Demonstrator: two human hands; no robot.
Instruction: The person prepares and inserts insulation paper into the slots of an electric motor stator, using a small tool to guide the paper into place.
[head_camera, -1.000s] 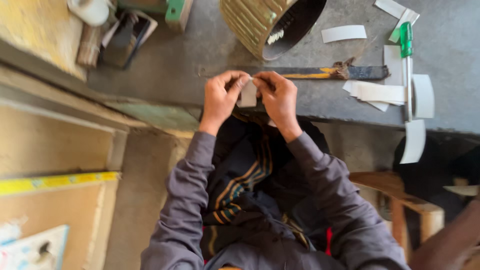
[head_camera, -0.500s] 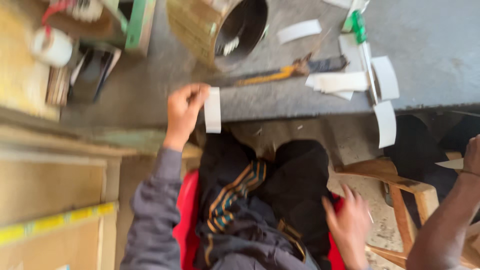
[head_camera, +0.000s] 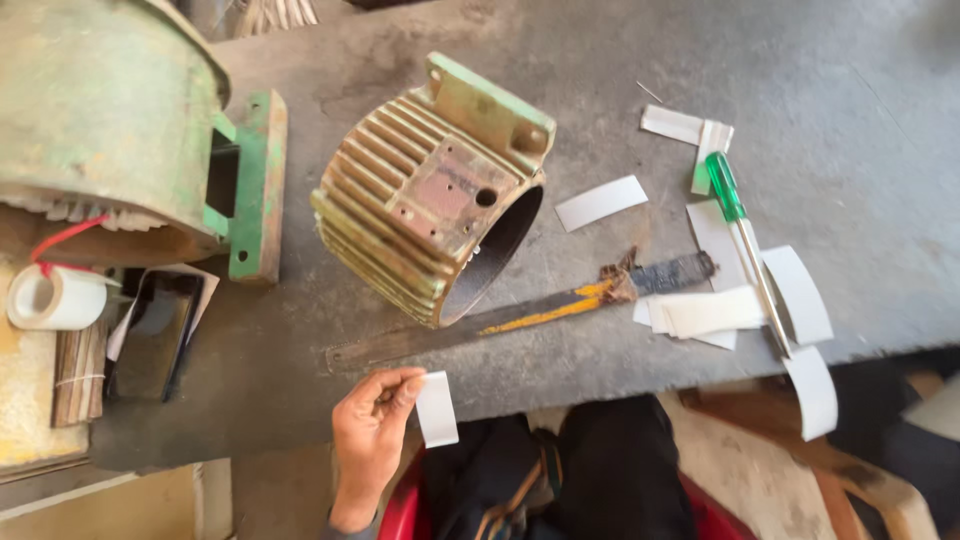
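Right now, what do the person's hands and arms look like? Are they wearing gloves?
No gloves. Only the left hand shows, and it is bare, with no ring or watch that I can see. A thin edge of grey sleeve peeks in at the wrist. The right hand is out of the picture.

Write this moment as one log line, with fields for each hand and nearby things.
left hand: pinches white paper strip | right hand: not in view | bench: ribbed motor housing, long blade, green-handled screwdriver, loose paper strips

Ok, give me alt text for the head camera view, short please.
A left hand pinches a small white paper strip at the edge of a grey workbench. Above it lie a ribbed green motor housing, a long flat blade, a green-handled screwdriver and more paper pieces.
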